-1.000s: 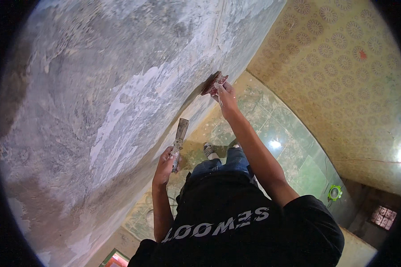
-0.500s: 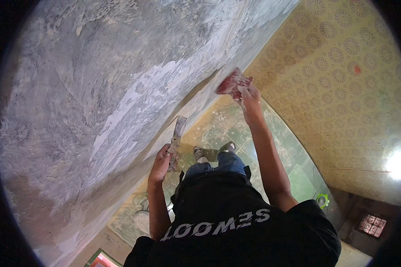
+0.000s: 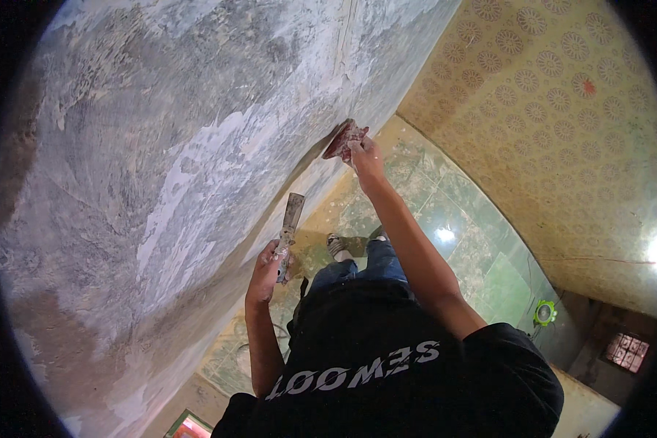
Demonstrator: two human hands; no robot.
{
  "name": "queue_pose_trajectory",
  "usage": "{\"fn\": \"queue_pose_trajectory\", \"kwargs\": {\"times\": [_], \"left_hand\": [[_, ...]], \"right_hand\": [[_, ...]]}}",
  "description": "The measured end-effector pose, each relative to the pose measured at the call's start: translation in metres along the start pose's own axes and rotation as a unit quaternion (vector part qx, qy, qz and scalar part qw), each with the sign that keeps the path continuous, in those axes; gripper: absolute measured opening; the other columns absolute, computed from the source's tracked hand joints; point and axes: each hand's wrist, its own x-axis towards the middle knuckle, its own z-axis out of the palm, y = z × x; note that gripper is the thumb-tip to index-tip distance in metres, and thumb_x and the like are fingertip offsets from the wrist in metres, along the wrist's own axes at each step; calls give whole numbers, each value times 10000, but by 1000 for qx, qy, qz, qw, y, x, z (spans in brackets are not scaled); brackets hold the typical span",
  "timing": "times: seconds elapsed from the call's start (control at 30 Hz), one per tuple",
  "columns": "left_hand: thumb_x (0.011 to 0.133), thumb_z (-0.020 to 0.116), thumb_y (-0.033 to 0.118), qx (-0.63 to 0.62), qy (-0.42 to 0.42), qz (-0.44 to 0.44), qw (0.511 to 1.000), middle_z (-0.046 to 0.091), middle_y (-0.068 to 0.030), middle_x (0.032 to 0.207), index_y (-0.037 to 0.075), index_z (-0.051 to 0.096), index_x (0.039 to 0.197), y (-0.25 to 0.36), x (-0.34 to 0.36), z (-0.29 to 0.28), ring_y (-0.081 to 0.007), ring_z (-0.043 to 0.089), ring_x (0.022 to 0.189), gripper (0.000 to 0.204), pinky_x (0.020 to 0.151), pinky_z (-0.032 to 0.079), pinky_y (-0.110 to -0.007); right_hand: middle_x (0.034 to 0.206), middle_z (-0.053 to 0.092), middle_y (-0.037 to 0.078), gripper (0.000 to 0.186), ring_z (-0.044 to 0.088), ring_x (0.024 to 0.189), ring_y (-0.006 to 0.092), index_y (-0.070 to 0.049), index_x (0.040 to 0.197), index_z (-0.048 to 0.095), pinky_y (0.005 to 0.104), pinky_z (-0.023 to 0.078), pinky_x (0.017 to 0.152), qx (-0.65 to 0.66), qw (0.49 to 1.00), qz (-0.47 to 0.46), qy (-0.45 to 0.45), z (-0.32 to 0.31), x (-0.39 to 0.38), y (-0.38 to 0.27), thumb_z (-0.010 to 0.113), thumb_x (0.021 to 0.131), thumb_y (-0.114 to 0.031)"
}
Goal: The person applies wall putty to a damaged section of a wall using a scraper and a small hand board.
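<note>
My right hand (image 3: 367, 159) grips a dark red, putty-smeared spreader (image 3: 342, 139), its edge against the grey, unevenly skimmed wall (image 3: 168, 124) that rises on the left. Lower and to the left, my left hand (image 3: 266, 270) is closed round the handle of a putty knife (image 3: 293, 213), whose grimy blade points up, near the wall; whether it touches the wall I cannot tell. White putty marks the fingers of both hands and the knife's handle.
A yellow wall (image 3: 533, 182) with a flower pattern meets the plastered one at the upper right. Below are my feet (image 3: 336, 244) on a dusty green tiled floor (image 3: 467, 233). A round green device (image 3: 544, 312) stands at the right, near a grilled window (image 3: 626, 350).
My right hand swung right, off the wall, half a second ago and is now back left with the spreader on the wall. My left hand and its knife have shifted only slightly.
</note>
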Motion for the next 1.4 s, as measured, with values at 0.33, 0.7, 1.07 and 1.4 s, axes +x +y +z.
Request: {"fn": "queue_pose_trajectory", "kwargs": {"times": [0.33,0.7,1.07,1.4], "left_hand": [[933,469,98,-19,7,16,1000,605,-9,946,7,465,1283,-40,9,-33,-75,551,744,362,620,447,-232],[926,511,146,-12,-25,2,1000,584,9,830,28,517,1203,-6,-12,-13,-58,522,629,302,512,404,-232],[944,526,239,-13,-34,31,999,621,-87,979,-9,419,1326,-32,-25,-16,-134,582,764,467,578,452,-263],[930,484,149,-40,-23,20,999,596,-10,846,38,516,1186,-39,-17,-33,-69,514,620,280,499,393,-225]], "right_hand": [[749,570,20,136,506,620,97,15,913,593,259,421,572,94,995,-33,7,25,-63,-77,483,891,-61],[871,608,28,236,552,737,126,25,1081,580,289,460,674,-134,987,-70,53,6,-11,21,484,896,-85],[679,594,60,154,544,612,128,22,892,596,297,439,572,-11,998,-46,41,39,-35,-10,511,872,-105],[1034,619,24,255,568,883,107,-22,1166,547,290,463,761,5,994,-95,-51,-14,-119,-100,507,935,-122]]}}
